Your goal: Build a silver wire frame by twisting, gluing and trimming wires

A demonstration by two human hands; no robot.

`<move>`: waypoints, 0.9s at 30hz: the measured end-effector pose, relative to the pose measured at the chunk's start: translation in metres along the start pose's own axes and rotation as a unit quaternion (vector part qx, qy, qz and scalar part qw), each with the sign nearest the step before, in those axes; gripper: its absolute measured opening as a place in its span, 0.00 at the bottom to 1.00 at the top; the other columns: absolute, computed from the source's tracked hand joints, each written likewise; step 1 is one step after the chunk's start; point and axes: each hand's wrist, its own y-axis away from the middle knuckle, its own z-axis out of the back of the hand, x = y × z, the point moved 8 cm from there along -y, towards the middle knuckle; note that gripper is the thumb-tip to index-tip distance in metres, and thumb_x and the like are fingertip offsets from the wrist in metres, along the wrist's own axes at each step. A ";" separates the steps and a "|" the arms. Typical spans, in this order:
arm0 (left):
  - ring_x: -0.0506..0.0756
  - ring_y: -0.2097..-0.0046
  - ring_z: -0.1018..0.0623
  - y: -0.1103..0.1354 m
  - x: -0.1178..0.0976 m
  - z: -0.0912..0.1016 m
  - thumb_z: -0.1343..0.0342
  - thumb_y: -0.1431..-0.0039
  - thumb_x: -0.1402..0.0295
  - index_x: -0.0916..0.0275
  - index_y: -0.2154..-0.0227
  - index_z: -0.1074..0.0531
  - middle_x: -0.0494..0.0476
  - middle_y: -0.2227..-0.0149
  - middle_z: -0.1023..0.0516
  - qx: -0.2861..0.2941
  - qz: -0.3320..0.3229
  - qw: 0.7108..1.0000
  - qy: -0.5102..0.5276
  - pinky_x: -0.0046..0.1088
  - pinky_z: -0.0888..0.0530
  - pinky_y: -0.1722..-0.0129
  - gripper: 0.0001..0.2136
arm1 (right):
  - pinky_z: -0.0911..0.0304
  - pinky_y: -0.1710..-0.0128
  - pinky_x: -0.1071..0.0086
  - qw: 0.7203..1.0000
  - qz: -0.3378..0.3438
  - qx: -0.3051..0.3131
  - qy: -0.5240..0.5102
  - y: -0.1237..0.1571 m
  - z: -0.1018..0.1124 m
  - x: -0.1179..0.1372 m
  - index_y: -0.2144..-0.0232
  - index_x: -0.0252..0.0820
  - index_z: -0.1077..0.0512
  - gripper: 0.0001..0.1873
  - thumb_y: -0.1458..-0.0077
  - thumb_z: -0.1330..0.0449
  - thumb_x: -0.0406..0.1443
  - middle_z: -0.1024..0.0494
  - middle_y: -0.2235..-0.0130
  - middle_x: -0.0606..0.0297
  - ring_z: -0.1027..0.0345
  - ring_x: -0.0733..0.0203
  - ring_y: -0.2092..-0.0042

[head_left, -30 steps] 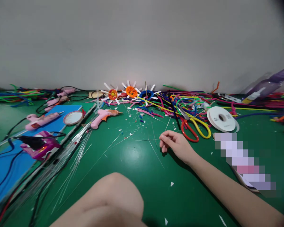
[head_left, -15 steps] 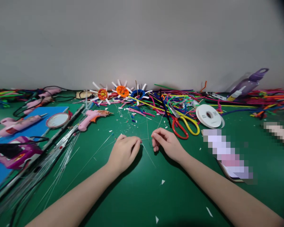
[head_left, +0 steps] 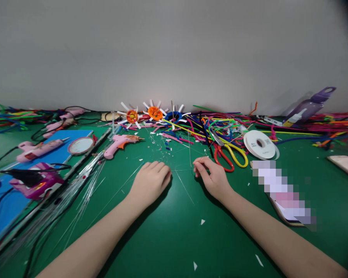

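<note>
Over the middle of the green tabletop, my left hand [head_left: 150, 182] is closed, back upward, its fingers curled around one end of a thin clear strand [head_left: 181, 170]. The strand stretches across the gap to my right hand [head_left: 212, 178], whose thumb and forefinger are pinched on it. Close to the right fingertips, a fine line [head_left: 189, 148] rises away from me. Another thin strand [head_left: 185, 188] lies slanting on the table between the hands. What sits inside the left fingers is hidden.
Left are a pink glue gun [head_left: 118, 144], a bundle of clear strands [head_left: 85, 189] and a blue board [head_left: 75, 136]. Scissors [head_left: 234, 154], a white spool [head_left: 256, 144] and a phone [head_left: 284, 197] lie right. Flower-like pieces [head_left: 155, 112] and colourful pipe cleaners [head_left: 188, 127] line the wall.
The gap between my hands has widened, with more of the thin strand showing between them. The view has turned slightly left, so the tabletop things appear further right.
</note>
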 end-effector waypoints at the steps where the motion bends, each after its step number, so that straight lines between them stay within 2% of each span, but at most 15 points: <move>1: 0.57 0.63 0.26 0.000 0.010 0.003 0.58 0.37 0.66 0.63 0.68 0.29 0.57 0.68 0.23 0.000 0.011 1.000 -0.009 0.34 0.36 0.64 0.13 | 0.38 0.68 0.72 1.000 -0.001 -0.013 -0.002 0.000 0.003 -0.001 0.69 0.42 0.34 0.10 0.37 0.52 0.37 0.30 0.70 0.66 0.34 0.66 0.72; 4: 0.59 0.64 0.25 0.000 0.044 0.017 0.57 0.38 0.66 0.63 0.67 0.28 0.58 0.68 0.22 -0.002 0.050 0.998 -0.033 0.36 0.35 0.64 0.12 | 0.38 0.66 0.71 1.000 -0.004 -0.025 0.011 -0.001 0.006 -0.002 0.70 0.43 0.34 0.11 0.38 0.52 0.38 0.29 0.71 0.66 0.33 0.65 0.70; 7: 0.59 0.65 0.24 0.011 0.083 0.030 0.55 0.39 0.63 0.61 0.64 0.29 0.57 0.64 0.22 0.012 0.139 0.989 -0.055 0.34 0.35 0.68 0.12 | 0.38 0.66 0.71 1.000 -0.008 -0.015 0.014 -0.001 0.005 -0.004 0.69 0.43 0.34 0.10 0.38 0.52 0.38 0.30 0.73 0.67 0.33 0.65 0.70; 9: 0.58 0.67 0.24 0.022 0.096 0.030 0.53 0.41 0.59 0.60 0.66 0.29 0.55 0.63 0.22 0.056 0.161 0.984 -0.046 0.32 0.35 0.71 0.12 | 0.38 0.66 0.71 1.000 -0.007 -0.010 0.011 -0.001 0.004 -0.004 0.69 0.43 0.34 0.10 0.38 0.52 0.38 0.30 0.73 0.67 0.33 0.64 0.70; 12: 0.59 0.64 0.25 0.042 0.095 0.022 0.51 0.43 0.58 0.60 0.67 0.29 0.56 0.63 0.24 0.118 0.140 0.982 -0.049 0.33 0.34 0.68 0.11 | 0.38 0.66 0.71 1.000 -0.005 -0.004 0.011 -0.001 0.003 -0.003 0.69 0.42 0.34 0.10 0.38 0.52 0.38 0.29 0.73 0.67 0.32 0.64 0.69; 16: 0.59 0.61 0.26 0.057 0.087 0.019 0.54 0.40 0.63 0.60 0.67 0.29 0.56 0.65 0.25 0.113 0.112 0.985 -0.062 0.35 0.34 0.62 0.11 | 0.38 0.66 0.71 1.000 0.000 0.009 0.016 -0.001 0.000 -0.002 0.68 0.43 0.33 0.10 0.38 0.52 0.38 0.29 0.73 0.67 0.33 0.64 0.71; 22: 0.58 0.64 0.26 0.054 0.079 0.024 0.56 0.40 0.67 0.61 0.69 0.28 0.58 0.67 0.24 0.087 0.087 0.988 -0.095 0.35 0.38 0.64 0.11 | 0.38 0.68 0.69 1.000 -0.004 0.016 0.022 0.000 -0.002 -0.002 0.67 0.43 0.33 0.11 0.38 0.52 0.40 0.29 0.74 0.66 0.33 0.63 0.73; 27: 0.60 0.67 0.25 0.047 0.070 0.023 0.56 0.43 0.72 0.62 0.76 0.28 0.61 0.73 0.25 0.112 0.077 0.981 -0.135 0.36 0.39 0.66 0.12 | 0.37 0.68 0.70 0.999 -0.014 0.029 0.017 0.000 -0.003 -0.002 0.67 0.43 0.33 0.11 0.38 0.52 0.40 0.29 0.74 0.67 0.33 0.64 0.73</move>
